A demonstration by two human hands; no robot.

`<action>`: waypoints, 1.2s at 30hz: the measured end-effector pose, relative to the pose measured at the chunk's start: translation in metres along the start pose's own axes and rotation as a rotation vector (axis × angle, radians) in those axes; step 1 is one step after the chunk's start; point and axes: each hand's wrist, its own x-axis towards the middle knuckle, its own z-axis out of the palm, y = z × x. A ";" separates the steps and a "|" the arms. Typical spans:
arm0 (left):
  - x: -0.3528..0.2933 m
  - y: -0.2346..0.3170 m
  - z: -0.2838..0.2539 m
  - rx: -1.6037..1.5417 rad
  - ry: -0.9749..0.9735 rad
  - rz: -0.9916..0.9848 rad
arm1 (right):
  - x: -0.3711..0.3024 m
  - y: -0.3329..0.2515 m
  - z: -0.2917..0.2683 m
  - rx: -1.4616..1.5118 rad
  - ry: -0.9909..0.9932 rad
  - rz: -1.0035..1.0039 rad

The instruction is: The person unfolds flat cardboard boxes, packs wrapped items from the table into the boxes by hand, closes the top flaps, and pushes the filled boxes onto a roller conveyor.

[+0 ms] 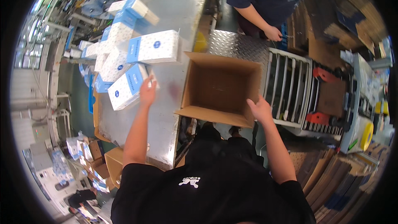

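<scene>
An open cardboard box [217, 87] with nothing inside stands in front of me, its flaps spread. My right hand [261, 108] grips the box's right wall near the front corner, thumb on the inner side. On the metal table to the left, my left hand [147, 92] is at the right end of a white and blue tissue pack [127, 86], fingers apart and not wrapped round it. Another tissue pack [154, 47] lies just beyond, its end close to the box's flap. More such packs [121, 29] are heaped behind these.
The metal table [166, 112] runs along the left side. Right of the box is a roller conveyor [286, 87] leading to a machine with red parts [325, 74]. A co-worker [269, 4] stands at the far side. Flattened cardboard stacks [327, 178] fill the lower right.
</scene>
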 end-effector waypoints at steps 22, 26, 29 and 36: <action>-0.067 -0.157 -0.021 -1.337 0.498 -0.699 | 0.156 -0.387 0.284 0.010 -0.793 -0.534; -0.063 -0.143 -0.068 -1.633 0.125 -0.655 | 0.105 -0.387 0.199 0.349 -0.876 -0.280; -0.023 -0.081 -0.127 -1.740 -0.168 -0.719 | 0.056 -0.411 0.105 0.541 -0.845 0.017; 0.049 0.056 -0.144 -1.815 -0.492 -0.601 | 0.066 -0.330 -0.038 0.826 -0.668 -0.035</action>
